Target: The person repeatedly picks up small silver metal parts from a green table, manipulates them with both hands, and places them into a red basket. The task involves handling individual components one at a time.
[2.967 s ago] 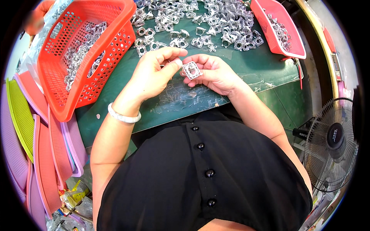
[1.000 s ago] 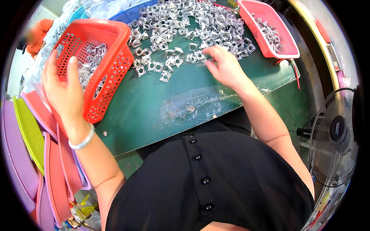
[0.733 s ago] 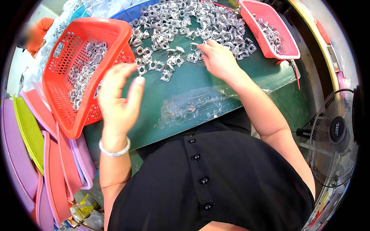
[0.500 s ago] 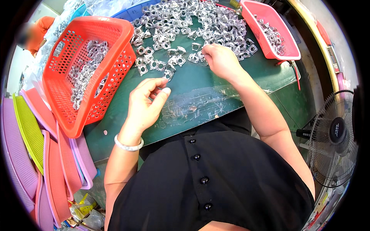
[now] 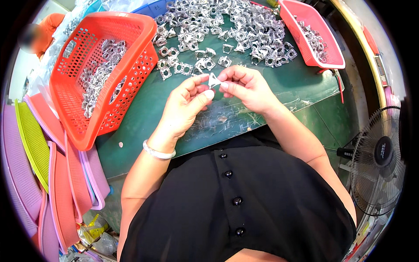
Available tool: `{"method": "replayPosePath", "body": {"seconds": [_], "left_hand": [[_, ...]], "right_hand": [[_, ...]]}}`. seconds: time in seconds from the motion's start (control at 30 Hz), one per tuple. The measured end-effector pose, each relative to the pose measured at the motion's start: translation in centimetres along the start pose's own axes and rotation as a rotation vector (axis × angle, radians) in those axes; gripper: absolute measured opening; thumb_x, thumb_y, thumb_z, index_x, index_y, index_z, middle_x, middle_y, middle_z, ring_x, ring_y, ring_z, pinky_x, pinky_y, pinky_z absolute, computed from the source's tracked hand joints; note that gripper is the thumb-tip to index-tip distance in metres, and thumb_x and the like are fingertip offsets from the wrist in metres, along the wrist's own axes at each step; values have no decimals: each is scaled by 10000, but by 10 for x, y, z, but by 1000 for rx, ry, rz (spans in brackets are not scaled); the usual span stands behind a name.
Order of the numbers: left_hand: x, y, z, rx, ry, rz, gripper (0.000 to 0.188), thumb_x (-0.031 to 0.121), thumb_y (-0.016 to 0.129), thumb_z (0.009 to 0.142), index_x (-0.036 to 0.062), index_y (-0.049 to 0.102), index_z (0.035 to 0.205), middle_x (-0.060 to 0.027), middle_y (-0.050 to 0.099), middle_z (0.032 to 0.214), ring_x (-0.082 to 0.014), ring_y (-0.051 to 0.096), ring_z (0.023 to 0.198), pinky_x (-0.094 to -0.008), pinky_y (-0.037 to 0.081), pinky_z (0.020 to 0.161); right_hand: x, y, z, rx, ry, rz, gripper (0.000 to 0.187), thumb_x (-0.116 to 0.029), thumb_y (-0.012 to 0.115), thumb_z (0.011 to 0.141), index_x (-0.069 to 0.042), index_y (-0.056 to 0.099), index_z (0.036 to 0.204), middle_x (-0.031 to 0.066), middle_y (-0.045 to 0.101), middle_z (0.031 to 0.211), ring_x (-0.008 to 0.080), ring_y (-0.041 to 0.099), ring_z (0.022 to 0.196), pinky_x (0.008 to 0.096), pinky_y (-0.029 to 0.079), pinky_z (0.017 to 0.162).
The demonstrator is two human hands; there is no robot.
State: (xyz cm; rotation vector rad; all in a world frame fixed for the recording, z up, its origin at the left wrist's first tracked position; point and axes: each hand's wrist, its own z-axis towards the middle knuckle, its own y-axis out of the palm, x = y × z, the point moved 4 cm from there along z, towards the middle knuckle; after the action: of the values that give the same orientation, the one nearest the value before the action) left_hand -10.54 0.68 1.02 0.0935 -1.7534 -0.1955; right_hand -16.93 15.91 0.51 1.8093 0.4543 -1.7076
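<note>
Between my two hands, above the near part of the green table [image 5: 144, 126], is a small silvery metal part [image 5: 213, 81] with a flared, roughly triangular outline. My left hand [image 5: 188, 101], a pale bangle on its wrist, pinches it from the left with thumb and fingers. The thumb and forefinger of my right hand [image 5: 247, 87] grip its right side. Just beyond my hands lie several loose metal parts [image 5: 187, 69] of the same shiny kind. A large heap of them [image 5: 257, 32] spreads over the far side of the table.
A red perforated basket [image 5: 144, 56] with metal parts stands at the left, a pink basket [image 5: 334, 56] with more at the far right. Stacked coloured baskets [image 5: 65, 192] lean at the lower left. A black fan [image 5: 379, 153] stands at the right. Another person [image 5: 48, 32] is far left.
My right hand has drawn back from the heap toward me. My left hand has moved right and up to meet it, and both now hold one metal part.
</note>
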Motion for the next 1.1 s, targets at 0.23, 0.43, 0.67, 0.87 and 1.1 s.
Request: {"method": "replayPosePath", "body": {"seconds": [0.23,0.43,0.67,0.87,1.1], "left_hand": [[2,9,0,35,148,-62,343,23,592,839,-1,499,1168,-41,594,978,-83,555,826,-215,453,731],[2,18,0,15,263,36,347,-24,586,823,-1,497,1158,-33,595,954,-64,559,822,-189,456,731],[-1,23,4,29,276,157,385,-4,601,819,0,481,1185,-12,564,867,-52,523,732,-186,448,670],[-12,15,3,8,160,180,309,9,602,828,-22,534,1127,-9,550,875,-56,510,766,-180,434,691],[-20,14,1,-25,82,200,263,4,586,843,-27,553,1101,-15,554,904,-65,514,803,-197,444,730]], "right_hand": [[5,5,-6,-24,-59,8,125,-19,559,861,3,576,983,35,609,907,75,572,813,228,481,740],[4,1,-12,-57,-115,41,145,41,552,841,20,571,983,55,600,959,103,573,877,251,476,785],[-5,-26,-23,80,-140,-97,134,54,565,823,15,582,950,43,605,905,107,577,840,248,473,760],[-52,-100,-38,414,-159,-211,87,-27,600,827,-21,581,911,23,612,808,76,563,701,211,452,636],[-58,-105,-52,292,-175,12,132,-32,608,825,-19,550,942,60,616,850,121,594,738,245,476,657]]}}
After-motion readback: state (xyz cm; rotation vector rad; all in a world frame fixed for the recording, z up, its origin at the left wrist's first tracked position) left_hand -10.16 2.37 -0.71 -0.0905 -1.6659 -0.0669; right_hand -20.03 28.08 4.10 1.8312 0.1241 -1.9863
